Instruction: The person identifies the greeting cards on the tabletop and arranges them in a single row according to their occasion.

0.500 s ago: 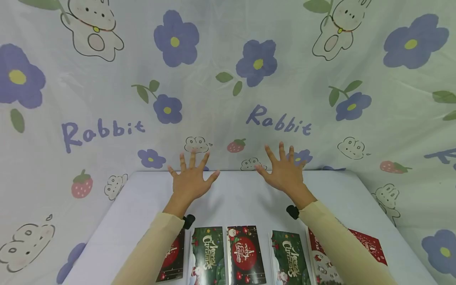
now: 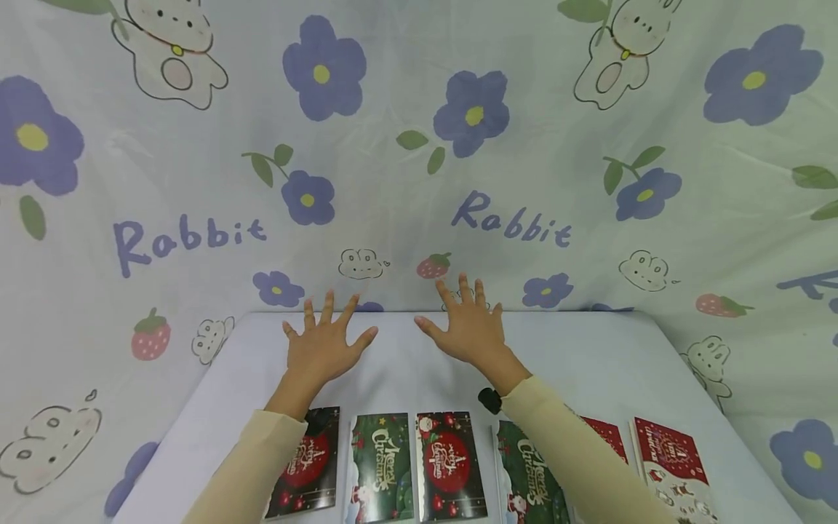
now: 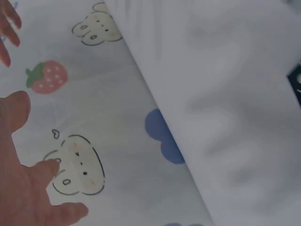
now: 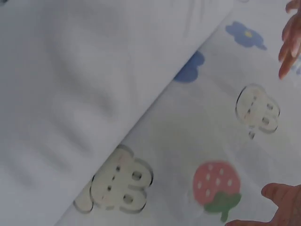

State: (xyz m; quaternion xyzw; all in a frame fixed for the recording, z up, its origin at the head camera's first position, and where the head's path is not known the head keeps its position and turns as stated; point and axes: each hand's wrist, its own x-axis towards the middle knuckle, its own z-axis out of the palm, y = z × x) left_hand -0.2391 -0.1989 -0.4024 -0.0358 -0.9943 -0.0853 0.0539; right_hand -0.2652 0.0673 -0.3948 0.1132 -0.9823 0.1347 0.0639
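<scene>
Both hands hover over the far part of the white table with fingers spread and nothing held. My left hand [image 2: 321, 349] is left of centre, its thumb pointing toward the right hand; in the left wrist view its fingers [image 3: 28, 188] show at the left edge. My right hand [image 2: 471, 331] is just right of centre, palm down. Nearer the body lies a row of Christmas booklets: a dark one [image 2: 310, 462] partly under the left sleeve, a green one [image 2: 382, 466], another dark one [image 2: 448, 466], a second green one [image 2: 524, 466] partly behind the right forearm, and red ones [image 2: 674, 458] at the right.
The white table [image 2: 406, 364] ends at a hanging cloth [image 2: 393, 182] printed with rabbits, purple flowers and strawberries. A black wrist camera [image 2: 489, 400] sits on the right wrist.
Both hands have shifted left and slightly nearer, the right one farther. More of the leftmost dark booklet and the rightmost red booklet shows now.
</scene>
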